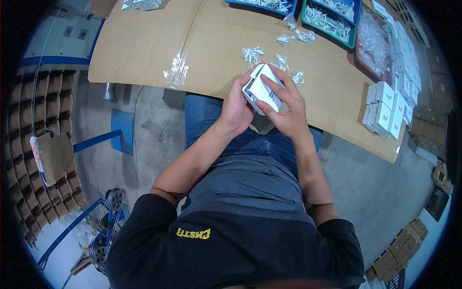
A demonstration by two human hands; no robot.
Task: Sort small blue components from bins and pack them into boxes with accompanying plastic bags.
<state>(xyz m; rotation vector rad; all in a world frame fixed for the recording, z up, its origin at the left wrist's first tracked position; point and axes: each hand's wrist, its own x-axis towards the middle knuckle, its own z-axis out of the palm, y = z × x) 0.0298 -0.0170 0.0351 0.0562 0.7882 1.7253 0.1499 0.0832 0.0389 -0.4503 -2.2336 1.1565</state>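
Note:
A small white box is held between both hands at the near edge of the cardboard-covered table, just above my lap. My left hand wraps round its left side and underside. My right hand grips it from the right, thumb and fingers lying across its top face. A dark gap shows along the box's left side; what is inside I cannot make out. Right beyond the box lie small clear bags of white and metal parts, one bag to the left and another bag beside my right fingers.
At the back right stand a blue tray and a green tray of small parts, and a red tray of clear bags. White boxes are stacked along the right edge. Further small bags lie near the trays.

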